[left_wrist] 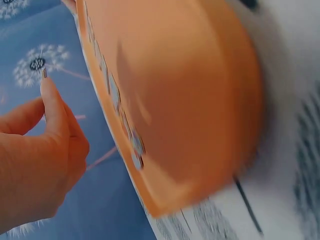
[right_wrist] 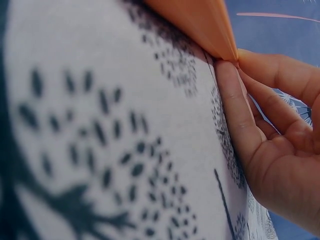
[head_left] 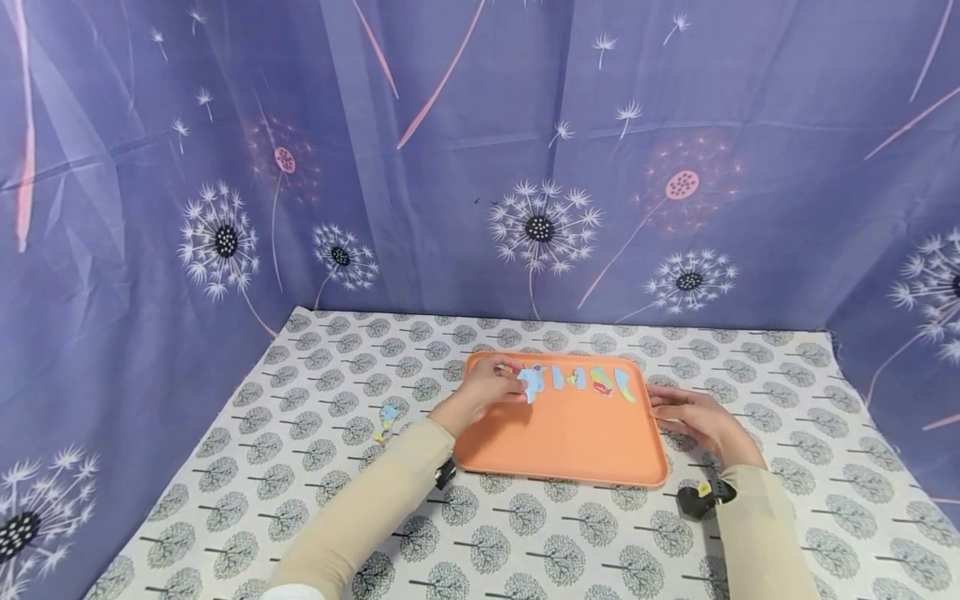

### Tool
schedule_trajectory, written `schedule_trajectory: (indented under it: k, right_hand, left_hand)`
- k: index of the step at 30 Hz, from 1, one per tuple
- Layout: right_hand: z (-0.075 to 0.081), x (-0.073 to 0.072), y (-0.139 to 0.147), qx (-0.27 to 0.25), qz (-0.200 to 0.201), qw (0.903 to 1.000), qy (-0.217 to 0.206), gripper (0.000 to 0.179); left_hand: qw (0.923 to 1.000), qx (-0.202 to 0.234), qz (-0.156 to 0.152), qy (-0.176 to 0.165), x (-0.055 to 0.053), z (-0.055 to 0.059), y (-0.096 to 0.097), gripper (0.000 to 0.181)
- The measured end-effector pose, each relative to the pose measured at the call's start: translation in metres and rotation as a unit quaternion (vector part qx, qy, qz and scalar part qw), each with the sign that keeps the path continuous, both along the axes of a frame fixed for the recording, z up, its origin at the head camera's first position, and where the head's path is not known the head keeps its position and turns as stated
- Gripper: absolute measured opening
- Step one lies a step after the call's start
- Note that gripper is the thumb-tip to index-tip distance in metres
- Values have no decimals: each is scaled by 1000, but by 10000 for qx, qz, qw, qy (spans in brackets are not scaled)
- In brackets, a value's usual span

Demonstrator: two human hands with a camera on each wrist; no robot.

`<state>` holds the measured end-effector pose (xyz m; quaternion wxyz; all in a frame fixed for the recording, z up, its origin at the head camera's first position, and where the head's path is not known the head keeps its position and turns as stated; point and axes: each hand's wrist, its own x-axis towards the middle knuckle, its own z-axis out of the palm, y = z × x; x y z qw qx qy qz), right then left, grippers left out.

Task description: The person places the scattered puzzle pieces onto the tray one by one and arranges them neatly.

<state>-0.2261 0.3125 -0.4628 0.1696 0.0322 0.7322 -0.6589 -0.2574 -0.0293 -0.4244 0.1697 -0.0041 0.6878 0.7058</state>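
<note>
My left hand (head_left: pixel 491 387) is over the left part of an orange tray (head_left: pixel 555 442). Between thumb and fingers it pinches a light blue puzzle piece (head_left: pixel 532 382), which the left wrist view shows edge-on as a thin flat piece (left_wrist: pixel 44 73). Along the tray's far side lie several flat puzzle pieces (head_left: pixel 602 382) in a row, blue with yellow, green and red patches. At the right rim, my right hand (head_left: pixel 693 417) holds the tray's edge (right_wrist: pixel 225 47) between thumb and fingers. My left hand partly covers the row's left end.
A few more colourful pieces (head_left: pixel 387 422) lie on the tree-print tablecloth (head_left: pixel 300 425), left of the tray and close to my left forearm. Blue dandelion-print curtains (head_left: pixel 450 208) enclose the table's back and sides.
</note>
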Motion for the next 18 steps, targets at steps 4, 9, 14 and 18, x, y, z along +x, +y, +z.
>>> schedule_trajectory:
  k: [4, 9, 14, 18]
  right_hand:
    - [-1, 0, 1, -14, -5, 10000, -14, 68]
    - [-2, 0, 1, -105, -38, 9999, -51, 68]
    - [-1, 0, 2, -39, -1, 10000, -54, 68]
    - [0, -1, 2, -4, 9, 10000, -52, 68]
  left_hand:
    - [9998, 90, -61, -153, 1, -1, 16, 44]
    - [9996, 116, -100, -243, 1, -3, 33, 43]
    - [9991, -97, -225, -338, -2, -4, 49, 41]
    - [9986, -250, -216, -406, -5, -4, 62, 40]
